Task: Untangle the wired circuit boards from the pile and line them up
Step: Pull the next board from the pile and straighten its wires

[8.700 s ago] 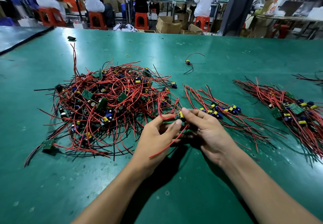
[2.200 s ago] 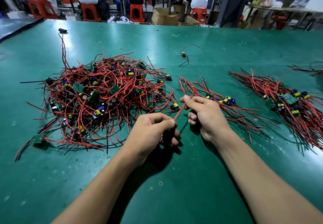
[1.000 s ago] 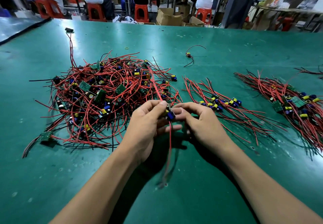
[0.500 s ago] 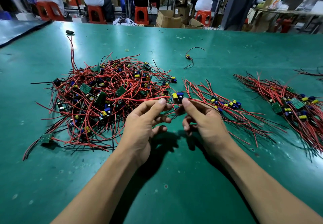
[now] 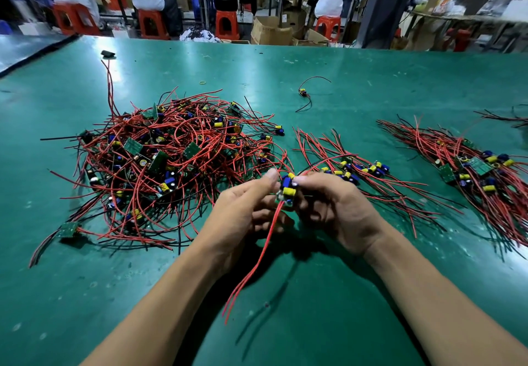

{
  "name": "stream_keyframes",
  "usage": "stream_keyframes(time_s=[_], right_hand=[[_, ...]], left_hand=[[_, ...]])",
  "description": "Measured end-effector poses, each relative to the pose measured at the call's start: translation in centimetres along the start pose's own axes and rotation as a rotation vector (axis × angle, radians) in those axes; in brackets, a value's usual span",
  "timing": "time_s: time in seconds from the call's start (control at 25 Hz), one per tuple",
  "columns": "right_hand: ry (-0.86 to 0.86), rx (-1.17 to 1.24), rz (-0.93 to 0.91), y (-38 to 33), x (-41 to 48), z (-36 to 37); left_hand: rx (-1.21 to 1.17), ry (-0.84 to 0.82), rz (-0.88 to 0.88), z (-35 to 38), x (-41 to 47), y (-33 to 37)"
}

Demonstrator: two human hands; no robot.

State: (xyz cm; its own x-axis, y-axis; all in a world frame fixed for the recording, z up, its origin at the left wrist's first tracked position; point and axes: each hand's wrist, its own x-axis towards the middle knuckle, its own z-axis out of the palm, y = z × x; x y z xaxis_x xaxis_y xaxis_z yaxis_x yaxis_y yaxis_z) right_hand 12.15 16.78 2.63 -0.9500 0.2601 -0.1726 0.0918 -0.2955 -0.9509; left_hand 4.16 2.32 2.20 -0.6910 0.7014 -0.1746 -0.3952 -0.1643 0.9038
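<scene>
**One board lifted, a pile to go**

One board (image 5: 287,190) was held above the surface (image 5: 371,80). The left hand (image 5: 243,220) and right hand (image 5: 340,211) both pinched it with curled fingers (image 5: 313,184), and its red leads (image 5: 257,260) dangled toward six o'clock. The pile (image 5: 171,165) lay at ten o'clock of the hands, a laid-out row (image 5: 357,171) at two o'clock and a second row (image 5: 480,171) at three.

A wire at twelve o'clock seemed to run from the board back toward the pile. If so, pulling away could drag neighbours along or strain a solder joint. The loose leads might also snag the near row on the way down.

The fingertips under the board were hidden. The second row ran off the frame edge. Whether the board had a black lead could not be made out.
</scene>
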Motion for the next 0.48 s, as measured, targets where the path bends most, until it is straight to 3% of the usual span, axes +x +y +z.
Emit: stream_keyframes(time_s=[0.36,0.48], right_hand=[[0.02,-0.097,-0.099,0.51,0.64,-0.05],[-0.03,-0.023,-0.1,0.42,0.47,0.01]], left_hand=[[0.022,-0.031,0.005,-0.23,-0.11,-0.43],[0.059,-0.03,0.053,0.05,0.01,-0.59]])
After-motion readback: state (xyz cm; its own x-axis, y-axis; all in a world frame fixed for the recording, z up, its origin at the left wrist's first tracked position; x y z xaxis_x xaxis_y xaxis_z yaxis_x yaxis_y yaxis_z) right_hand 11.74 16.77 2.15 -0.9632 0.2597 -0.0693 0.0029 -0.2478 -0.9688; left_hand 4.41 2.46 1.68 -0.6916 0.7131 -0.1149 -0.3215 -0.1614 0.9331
